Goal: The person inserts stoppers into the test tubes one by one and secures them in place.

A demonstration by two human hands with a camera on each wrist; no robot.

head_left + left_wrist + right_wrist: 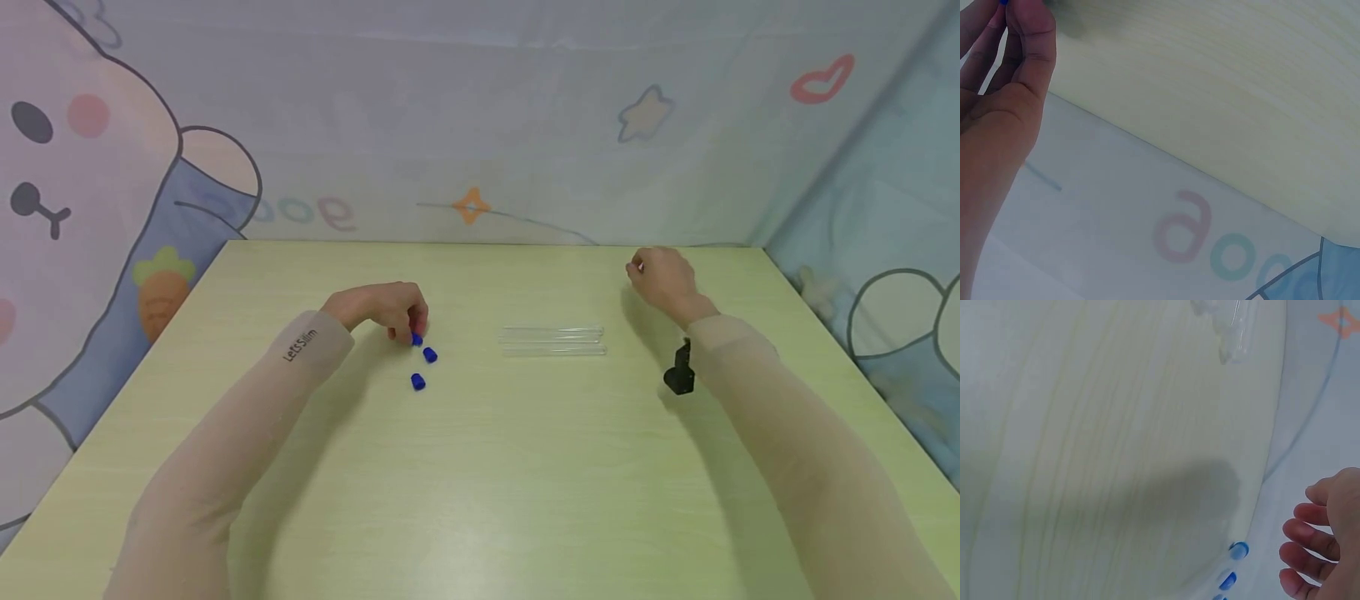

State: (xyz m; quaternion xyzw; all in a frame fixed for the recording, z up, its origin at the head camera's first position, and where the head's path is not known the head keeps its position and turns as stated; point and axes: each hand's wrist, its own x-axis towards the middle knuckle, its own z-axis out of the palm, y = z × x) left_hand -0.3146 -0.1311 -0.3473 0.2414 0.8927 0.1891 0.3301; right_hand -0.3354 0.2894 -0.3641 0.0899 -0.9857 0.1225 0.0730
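Pinched a blue cap [417, 340] in left hand [386, 308], with right hand [663, 279] loosely curled, apparently unladen; had two caps [430, 355] left loose, clear tubes [553, 351] seemingly uncapped

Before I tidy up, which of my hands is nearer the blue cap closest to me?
Left. Your left hand is just beyond that blue cap and slightly left, its fingers at another cap; your right hand is far off to the right and farther back.

A cloth backdrop [450, 108] hangs behind the far edge of a pale table [480, 467], showing a cartoon animal [75, 192] beyond the left edge and a red heart [804, 88] above the far right corner.
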